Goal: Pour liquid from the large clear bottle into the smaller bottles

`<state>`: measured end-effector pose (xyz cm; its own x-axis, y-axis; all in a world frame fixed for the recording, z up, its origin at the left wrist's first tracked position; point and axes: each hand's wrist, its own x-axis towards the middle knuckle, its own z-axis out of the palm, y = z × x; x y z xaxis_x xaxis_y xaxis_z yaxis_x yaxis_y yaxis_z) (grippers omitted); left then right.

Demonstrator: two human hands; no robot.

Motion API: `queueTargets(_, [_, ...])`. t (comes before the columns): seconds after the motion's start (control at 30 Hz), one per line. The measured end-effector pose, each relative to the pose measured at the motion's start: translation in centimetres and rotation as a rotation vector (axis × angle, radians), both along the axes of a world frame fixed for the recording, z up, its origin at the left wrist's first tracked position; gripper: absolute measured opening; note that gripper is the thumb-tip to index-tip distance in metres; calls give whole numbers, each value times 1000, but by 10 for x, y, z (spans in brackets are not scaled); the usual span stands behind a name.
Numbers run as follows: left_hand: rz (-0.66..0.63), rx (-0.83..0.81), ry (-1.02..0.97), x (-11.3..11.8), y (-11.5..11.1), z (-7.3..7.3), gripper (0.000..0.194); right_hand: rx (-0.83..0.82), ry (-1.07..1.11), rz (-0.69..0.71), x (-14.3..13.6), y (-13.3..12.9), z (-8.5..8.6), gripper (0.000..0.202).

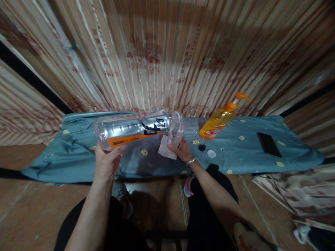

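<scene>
My left hand grips the base of a large clear plastic bottle with a silver and orange label. The bottle lies nearly sideways in the air, its neck pointing right. That uncapped mouth is at the top of a smaller clear plastic bottle; whether they touch I cannot tell. Around the small bottle's lower part my right hand is closed, holding it tilted slightly to the right. A pale tissue or cloth lies beneath it. Right of this hand are a black cap and a white round lid.
An orange pump bottle of yellow liquid stands at the back right of the teal cloth-covered surface. Farther right lies a black phone. A patterned curtain hangs behind. My shoes are on the tiled floor below the front edge.
</scene>
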<state>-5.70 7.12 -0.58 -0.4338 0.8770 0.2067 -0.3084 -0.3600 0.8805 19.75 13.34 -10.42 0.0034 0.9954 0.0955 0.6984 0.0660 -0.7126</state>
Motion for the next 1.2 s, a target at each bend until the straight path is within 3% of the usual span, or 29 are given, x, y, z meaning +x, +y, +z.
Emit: queueTargets(1.2, [-8, -35, -13, 3, -3, 5, 40, 0, 35, 11, 0, 0, 0, 57])
